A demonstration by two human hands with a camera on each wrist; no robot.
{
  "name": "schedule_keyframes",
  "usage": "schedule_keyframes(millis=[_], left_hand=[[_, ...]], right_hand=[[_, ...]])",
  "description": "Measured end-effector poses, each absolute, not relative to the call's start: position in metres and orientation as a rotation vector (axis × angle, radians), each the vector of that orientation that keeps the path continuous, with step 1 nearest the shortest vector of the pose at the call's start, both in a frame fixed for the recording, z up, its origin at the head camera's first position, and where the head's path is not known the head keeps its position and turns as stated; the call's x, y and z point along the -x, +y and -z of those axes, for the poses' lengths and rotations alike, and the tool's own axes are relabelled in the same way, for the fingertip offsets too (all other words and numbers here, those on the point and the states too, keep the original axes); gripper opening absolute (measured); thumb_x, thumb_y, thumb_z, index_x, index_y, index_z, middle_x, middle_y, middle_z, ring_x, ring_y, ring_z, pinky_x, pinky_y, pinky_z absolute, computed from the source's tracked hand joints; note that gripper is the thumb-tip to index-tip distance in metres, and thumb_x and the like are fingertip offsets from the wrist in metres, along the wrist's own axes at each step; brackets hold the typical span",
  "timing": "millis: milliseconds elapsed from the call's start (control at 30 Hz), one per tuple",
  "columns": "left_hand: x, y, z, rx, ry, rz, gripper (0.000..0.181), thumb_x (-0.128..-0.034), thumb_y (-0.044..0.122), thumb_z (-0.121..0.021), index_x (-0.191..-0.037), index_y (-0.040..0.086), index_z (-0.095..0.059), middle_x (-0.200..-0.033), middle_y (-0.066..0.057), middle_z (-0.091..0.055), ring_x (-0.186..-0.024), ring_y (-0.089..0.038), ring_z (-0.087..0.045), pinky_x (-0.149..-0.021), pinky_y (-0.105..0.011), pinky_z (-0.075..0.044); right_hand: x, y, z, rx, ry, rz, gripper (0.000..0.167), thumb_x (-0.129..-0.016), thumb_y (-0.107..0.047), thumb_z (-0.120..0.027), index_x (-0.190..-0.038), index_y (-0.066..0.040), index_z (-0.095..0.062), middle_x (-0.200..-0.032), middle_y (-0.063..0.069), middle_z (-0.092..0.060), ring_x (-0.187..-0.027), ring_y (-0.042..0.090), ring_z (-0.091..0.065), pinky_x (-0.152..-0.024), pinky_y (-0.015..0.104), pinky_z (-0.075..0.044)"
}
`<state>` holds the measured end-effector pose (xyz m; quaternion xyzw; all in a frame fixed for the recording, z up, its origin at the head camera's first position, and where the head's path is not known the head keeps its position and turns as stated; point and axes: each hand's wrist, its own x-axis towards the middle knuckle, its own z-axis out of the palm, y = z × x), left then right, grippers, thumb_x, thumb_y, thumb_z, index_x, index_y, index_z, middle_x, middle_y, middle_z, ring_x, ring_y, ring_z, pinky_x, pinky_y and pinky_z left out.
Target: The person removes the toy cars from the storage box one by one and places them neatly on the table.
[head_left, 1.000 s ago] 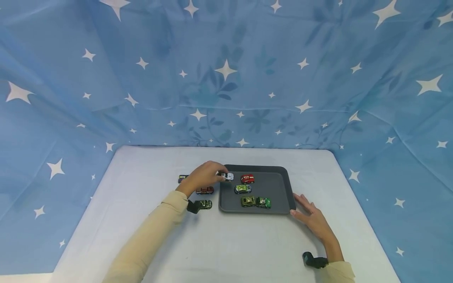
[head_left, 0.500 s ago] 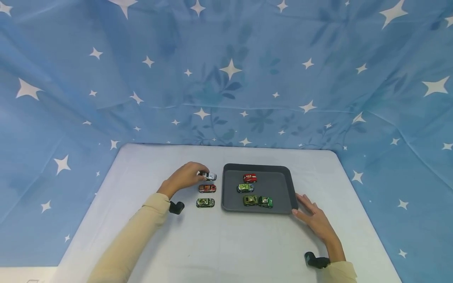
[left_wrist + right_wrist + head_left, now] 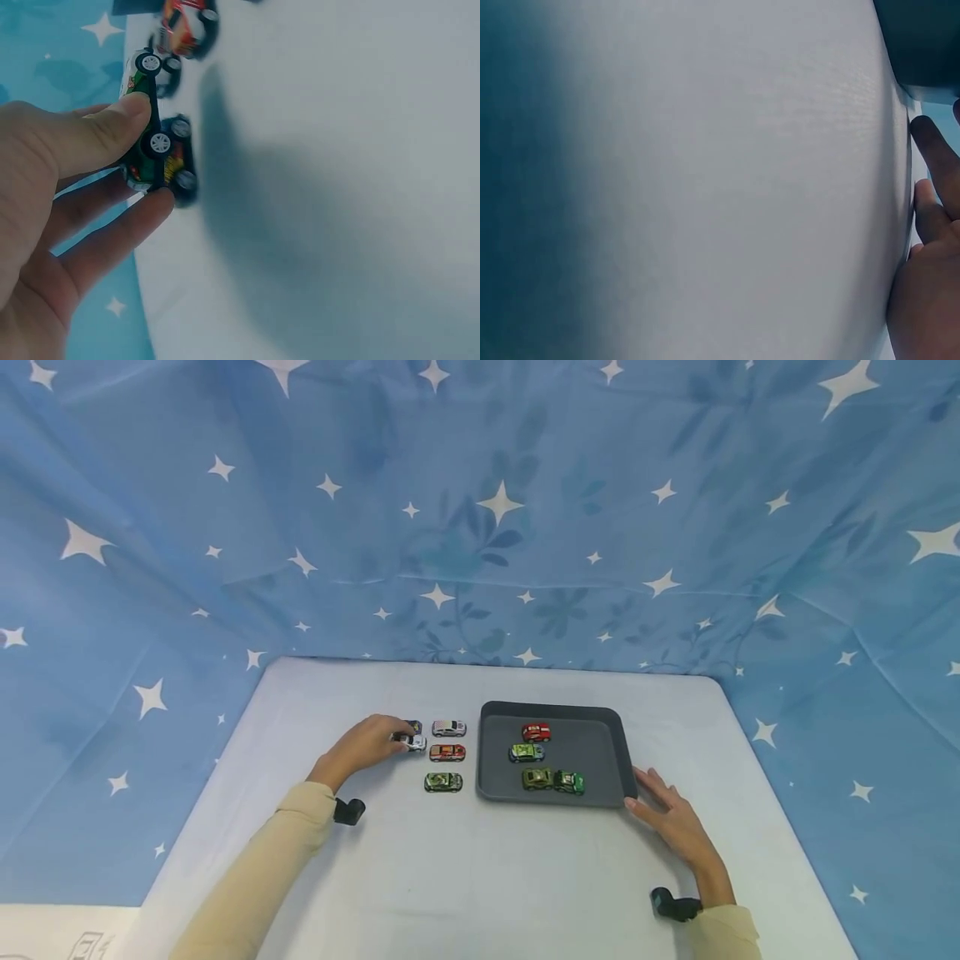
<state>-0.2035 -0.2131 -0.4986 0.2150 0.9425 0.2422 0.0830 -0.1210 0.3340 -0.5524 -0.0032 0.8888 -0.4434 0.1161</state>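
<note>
My left hand (image 3: pixel 366 743) pinches a white toy car (image 3: pixel 411 743) left of the tray. In the left wrist view the held car (image 3: pixel 139 161) shows green on its side, with the thumb on one side and fingertips below. A dark blue toy car (image 3: pixel 414 726) is right behind it, partly hidden. Beside them stand a pale white toy car (image 3: pixel 449 728), an orange-red one (image 3: pixel 447 752) and a camouflage green one (image 3: pixel 443 782). My right hand (image 3: pixel 675 822) lies with spread fingers at the grey tray's (image 3: pixel 600 752) lower right corner, its fingertips at the rim.
Inside the tray are a red toy car (image 3: pixel 536 732), a lime green one (image 3: pixel 527 752), an olive one (image 3: pixel 537 778) and a green one (image 3: pixel 570 782). A white cloth covers the table (image 3: pixel 480 877). Behind it hangs a blue star-patterned curtain (image 3: pixel 480 552).
My left hand has carried the white car leftward from the tray's left edge, past the outside cars, to beside the dark blue one. My right hand stays by the tray. The head view has shifted slightly.
</note>
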Motion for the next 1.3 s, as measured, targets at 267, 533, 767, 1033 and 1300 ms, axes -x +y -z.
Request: schedule_keyframes(millis=[267, 533, 767, 1033, 1300], left_hand=[[0.193, -0.227, 0.517, -0.619, 2.827, -0.696, 0.029, -0.0988, 0.007, -0.077, -0.126, -0.001, -0.076, -0.130, -0.017, -0.073, -0.127, -0.042, -0.064, -0.112, -0.058, -0.047], [0.191, -0.229, 0.523, -0.587, 2.848, -0.691, 0.029, -0.0980, 0.007, -0.078, -0.126, 0.001, -0.076, -0.128, -0.017, -0.074, -0.127, -0.041, -0.064, -0.112, -0.058, -0.046], [0.191, -0.228, 0.526, -0.631, 2.876, -0.632, 0.030, -0.0975, 0.008, -0.079, -0.126, 0.001, -0.076, -0.127, -0.016, -0.074, -0.125, -0.039, -0.066, -0.110, -0.056, -0.049], [0.186, -0.231, 0.530, -0.643, 2.886, -0.614, 0.031, -0.0990, 0.010, -0.078, -0.129, 0.002, -0.075, -0.129, -0.016, -0.073, -0.124, -0.038, -0.067, -0.109, -0.055, -0.051], [0.184, -0.230, 0.521, -0.646, 2.926, -0.727, 0.034, -0.0987, 0.013, -0.079, -0.131, 0.002, -0.075, -0.129, -0.015, -0.074, -0.125, -0.039, -0.066, -0.108, -0.056, -0.051]], right_hand=[[0.120, 0.334, 0.555, 0.006, 2.605, 1.308, 0.079, -0.102, -0.041, -0.073, -0.166, -0.008, -0.041, -0.174, 0.027, -0.016, -0.159, 0.055, -0.001, -0.121, 0.077, -0.004], [0.120, 0.336, 0.555, 0.001, 2.600, 1.323, 0.078, -0.102, -0.041, -0.073, -0.166, -0.009, -0.041, -0.174, 0.027, -0.016, -0.159, 0.054, -0.001, -0.121, 0.077, -0.004], [0.121, 0.334, 0.555, -0.025, 2.586, 1.346, 0.079, -0.101, -0.041, -0.074, -0.165, -0.008, -0.042, -0.174, 0.026, -0.016, -0.160, 0.052, -0.001, -0.122, 0.075, -0.002], [0.121, 0.331, 0.557, -0.047, 2.573, 1.329, 0.080, -0.101, -0.044, -0.074, -0.166, -0.010, -0.042, -0.174, 0.025, -0.015, -0.159, 0.054, 0.001, -0.120, 0.078, -0.002], [0.121, 0.334, 0.556, -0.050, 2.575, 1.331, 0.080, -0.101, -0.043, -0.074, -0.167, -0.013, -0.040, -0.175, 0.025, -0.015, -0.160, 0.053, 0.001, -0.122, 0.076, -0.002]])
